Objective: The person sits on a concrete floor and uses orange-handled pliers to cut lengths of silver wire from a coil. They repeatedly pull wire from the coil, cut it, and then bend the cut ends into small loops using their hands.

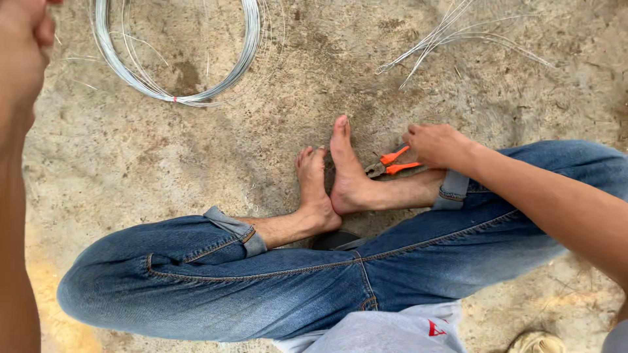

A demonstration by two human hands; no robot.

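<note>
I sit cross-legged in blue jeans (275, 281) on a concrete floor, bare feet (333, 176) crossed in front of me. My right hand (435, 144) reaches down by my right ankle, its fingers on the orange handles of a pair of pliers (392, 163) lying on the ground beside my foot. My left hand (23, 39) is raised close to the camera at the top left, blurred, fingers curled; whether it holds anything is unclear.
A coil of silvery wire (173, 98) lies on the floor at the top left. A loose bundle of cut wire strands (451, 36) is spread out at the top right. A pale round object (536, 341) sits at the bottom right edge.
</note>
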